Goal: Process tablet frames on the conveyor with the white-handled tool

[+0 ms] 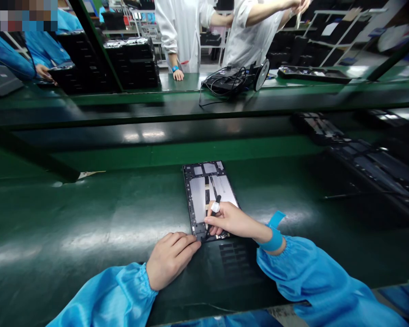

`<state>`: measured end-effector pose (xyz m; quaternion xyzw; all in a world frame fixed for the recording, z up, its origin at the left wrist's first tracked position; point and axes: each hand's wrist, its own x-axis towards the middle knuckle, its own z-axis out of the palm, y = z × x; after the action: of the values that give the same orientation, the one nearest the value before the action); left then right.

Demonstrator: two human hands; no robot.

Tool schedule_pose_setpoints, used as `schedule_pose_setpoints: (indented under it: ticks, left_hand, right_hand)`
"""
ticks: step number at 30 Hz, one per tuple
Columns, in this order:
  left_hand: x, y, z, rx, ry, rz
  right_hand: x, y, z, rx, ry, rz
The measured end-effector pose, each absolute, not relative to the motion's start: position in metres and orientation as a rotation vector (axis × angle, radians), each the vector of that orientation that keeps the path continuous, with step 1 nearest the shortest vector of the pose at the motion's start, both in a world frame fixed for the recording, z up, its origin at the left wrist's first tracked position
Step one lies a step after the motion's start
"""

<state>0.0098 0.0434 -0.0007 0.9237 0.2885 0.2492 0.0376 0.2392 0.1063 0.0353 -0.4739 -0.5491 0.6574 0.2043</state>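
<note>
An opened tablet frame with silver inner panels lies flat on the green work surface in front of me. My right hand is closed on a thin black tool with a white band, its tip at the frame's near left corner. My left hand rests with curled fingers on the bench, fingertips touching the frame's near left corner. Both arms wear blue sleeves, and a blue wrist strap circles my right wrist.
A dark tray rack runs along the right. Across the belt two people in white coats stand by a cabled device. Stacked black trays and a person in blue are at far left.
</note>
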Motion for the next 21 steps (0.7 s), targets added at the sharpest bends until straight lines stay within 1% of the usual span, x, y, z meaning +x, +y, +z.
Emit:
schedule_pose_setpoints:
  ticks: [21]
  left_hand:
    - [0.0091, 0.0417, -0.0033, 2.862, 0.881, 0.775]
  right_hand:
    - [0.2395, 0.1056, 0.0295, -1.326, -1.57, 1.812]
